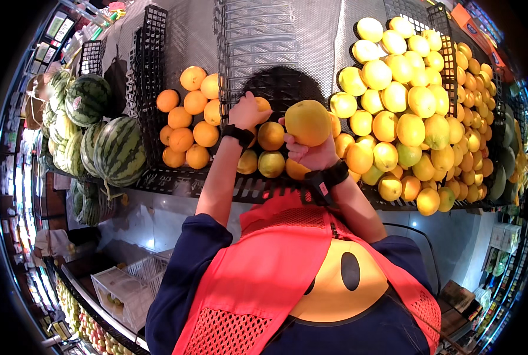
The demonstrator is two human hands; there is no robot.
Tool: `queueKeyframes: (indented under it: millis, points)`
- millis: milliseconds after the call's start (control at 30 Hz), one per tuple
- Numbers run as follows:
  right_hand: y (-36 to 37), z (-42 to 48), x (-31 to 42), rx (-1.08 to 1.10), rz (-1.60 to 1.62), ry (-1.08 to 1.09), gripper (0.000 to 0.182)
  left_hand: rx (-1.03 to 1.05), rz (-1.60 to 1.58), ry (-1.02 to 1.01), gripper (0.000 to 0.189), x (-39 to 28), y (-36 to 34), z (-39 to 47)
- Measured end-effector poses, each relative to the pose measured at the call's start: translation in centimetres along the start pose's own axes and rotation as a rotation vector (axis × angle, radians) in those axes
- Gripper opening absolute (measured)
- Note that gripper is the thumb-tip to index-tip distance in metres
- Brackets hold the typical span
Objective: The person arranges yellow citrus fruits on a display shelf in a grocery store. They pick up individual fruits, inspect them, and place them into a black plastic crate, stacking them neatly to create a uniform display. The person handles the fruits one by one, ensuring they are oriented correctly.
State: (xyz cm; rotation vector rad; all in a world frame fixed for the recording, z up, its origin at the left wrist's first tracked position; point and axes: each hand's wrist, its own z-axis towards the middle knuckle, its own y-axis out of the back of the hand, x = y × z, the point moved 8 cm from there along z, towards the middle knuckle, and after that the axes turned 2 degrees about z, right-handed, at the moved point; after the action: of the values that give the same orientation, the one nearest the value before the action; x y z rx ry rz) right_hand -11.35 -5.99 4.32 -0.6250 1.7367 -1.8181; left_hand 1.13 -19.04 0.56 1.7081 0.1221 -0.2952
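Observation:
My right hand (310, 148) is closed around a large yellow-orange citrus fruit (308, 123), raised above the display in front of my chest. My left hand (245, 112) reaches over a black plastic divider's edge, its fingers on an orange (262, 104) that they partly hide. Whether that orange is gripped or only touched is hard to tell. Between and below my hands lie several more, among them an orange (271, 136) and a greenish-yellow citrus fruit (270, 164). Both my wrists wear black bands.
Oranges (181, 139) lie left of the divider (222, 57). Yellow citrus fruits (397, 95) are heaped at right, beyond them smaller orange fruits (470, 84). Watermelons (120, 151) sit at far left. A black slatted front edge (179, 179) borders the display. White crates (122, 293) and a person (51, 246) are behind at lower left.

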Motion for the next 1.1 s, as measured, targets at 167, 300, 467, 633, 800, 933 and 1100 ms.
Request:
queueKeyframes:
  millis: [167,300,467,633,800,933,1100]
  points:
    - [-0.5,-0.2,-0.1,0.048,0.001,-0.023,0.078,0.042,-0.049,-0.037,0.069,-0.5,0.3,0.0]
    - [-1.3,-0.1,-0.5,0.092,-0.051,-0.033,0.078,-0.098,-0.638,0.038,0.064,0.6,2.2,-1.1]
    - [0.0,-0.2,-0.3,0.161,0.058,-0.054,0.091,0.259,-1.861,0.121,0.058,-2.0,4.3,-5.3]
    - [-0.1,-0.2,-0.4,0.164,0.032,-0.018,0.087,0.455,-2.115,0.041,0.065,-3.0,4.9,-7.0]
    - [-0.1,-0.2,-0.4,0.179,0.023,-0.025,0.093,0.466,-2.171,-0.040,0.062,-2.8,4.2,-6.9]
    - [0.0,0.0,-0.2,0.105,0.031,0.044,0.085,0.103,-1.915,0.044,0.047,-1.8,5.4,-6.8]
    - [0.0,-0.1,0.2,0.014,0.042,0.102,0.074,-0.272,-1.307,-0.009,0.050,0.5,7.2,-4.7]
